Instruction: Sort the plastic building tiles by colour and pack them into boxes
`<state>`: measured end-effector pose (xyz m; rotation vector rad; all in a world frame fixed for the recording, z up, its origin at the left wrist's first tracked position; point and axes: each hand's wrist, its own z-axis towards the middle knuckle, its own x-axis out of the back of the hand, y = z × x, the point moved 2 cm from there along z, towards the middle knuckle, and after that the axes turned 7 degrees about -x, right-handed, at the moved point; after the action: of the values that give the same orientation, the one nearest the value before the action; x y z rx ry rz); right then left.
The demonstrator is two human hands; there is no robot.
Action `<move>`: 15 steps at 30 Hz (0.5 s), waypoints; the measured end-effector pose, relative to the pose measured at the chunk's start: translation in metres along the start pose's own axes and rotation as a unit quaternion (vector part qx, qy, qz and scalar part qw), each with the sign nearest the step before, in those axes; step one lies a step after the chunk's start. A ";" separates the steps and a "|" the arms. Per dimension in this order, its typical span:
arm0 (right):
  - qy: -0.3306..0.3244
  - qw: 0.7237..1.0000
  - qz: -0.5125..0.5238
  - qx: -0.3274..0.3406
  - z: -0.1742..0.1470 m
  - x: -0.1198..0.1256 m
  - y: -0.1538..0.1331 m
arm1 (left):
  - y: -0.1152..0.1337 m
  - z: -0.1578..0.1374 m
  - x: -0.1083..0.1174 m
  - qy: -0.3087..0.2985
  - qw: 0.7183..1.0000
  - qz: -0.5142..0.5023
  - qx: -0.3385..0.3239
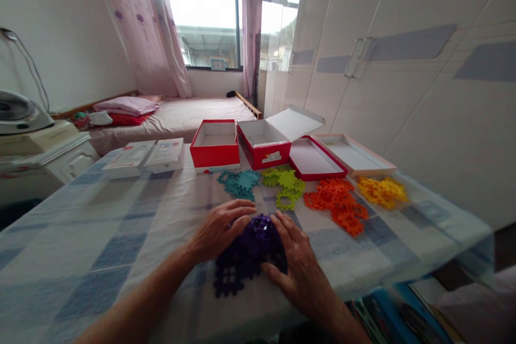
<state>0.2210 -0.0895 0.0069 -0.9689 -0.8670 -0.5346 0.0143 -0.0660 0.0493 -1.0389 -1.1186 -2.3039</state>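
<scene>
Left hand (223,228) laid over the upper left of a heap of purple pieces (258,242), its fingers close together and gently bent, thumb reaching along the near side. Right hand (296,263) curved about the heap's right side, thumb spread well away from the fingers, fingertips at the far edge. Neither hand is closed on a single piece, as far as can be seen; the heap sits between the two, one square, notched piece lying flat at its near left. Just beyond, an arc of similar pieces sorted by colour: teal pile (239,183), lime green pile (285,183), orange pile (338,199) trailing toward the near side, yellow pile (382,192) farthest right. All lie on a worktop (97,215) under a blue-and-white checked cloth. Behind the piles, a row of containers: two flat white boxes (129,158) at left, an open red box (215,157), a second red box (258,157) with its white-lined lid swung back, a shallow red tray (322,176), a pale-rimmed tray (355,157). Farther out: bed (201,110) below a window (207,27), pink curtains (139,16), tall white wardrobe (403,97) along the right.
</scene>
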 end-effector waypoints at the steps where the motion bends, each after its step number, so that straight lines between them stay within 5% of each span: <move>1: -0.003 1.000 0.000 0.001 0.000 0.000 0.000 | -0.005 -0.002 0.002 0.013 1.000 -0.016 0.017; 15: -0.080 0.995 0.052 -0.010 0.006 0.014 0.004 | -0.024 -0.009 -0.012 0.018 0.975 -0.184 0.119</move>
<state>0.2300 -0.0826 0.0184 -1.0794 -0.9503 -0.3813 0.0039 -0.0582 0.0249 -0.7455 -1.6418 -2.3660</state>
